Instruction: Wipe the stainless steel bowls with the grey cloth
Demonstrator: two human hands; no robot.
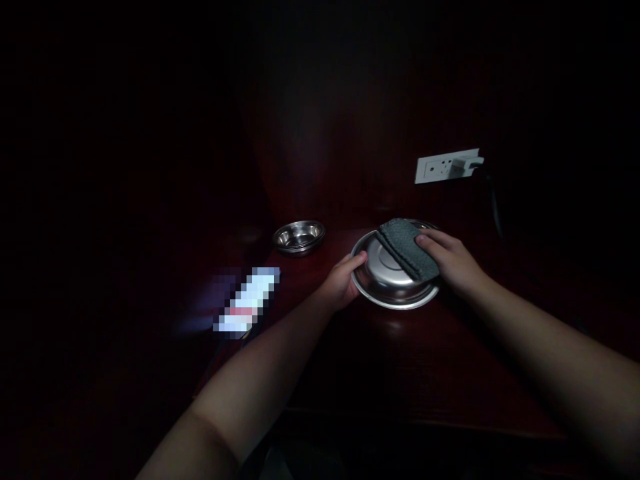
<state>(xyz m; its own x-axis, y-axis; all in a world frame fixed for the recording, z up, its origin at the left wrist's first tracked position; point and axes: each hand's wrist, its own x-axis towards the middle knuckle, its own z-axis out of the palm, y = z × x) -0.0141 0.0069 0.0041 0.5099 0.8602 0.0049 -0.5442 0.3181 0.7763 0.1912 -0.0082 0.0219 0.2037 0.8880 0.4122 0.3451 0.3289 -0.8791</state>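
Observation:
A shiny metal bowl is tilted above the dark red table, its outer base facing me. My left hand grips the bowl's left rim, with the thumb over the edge. In my right hand is a folded grey-green cloth, pressed against the bowl's underside. The thumb lies on top of the cloth and the other fingers close around its right end. Behind the bowl, part of another metal rim shows at the upper right, mostly hidden.
Stacked metal bowls stand to the left near the back of the dark red table. A lit, pixelated screen is at the table's left edge. A white wall socket holds a plug with a hanging cable. The surroundings are very dark.

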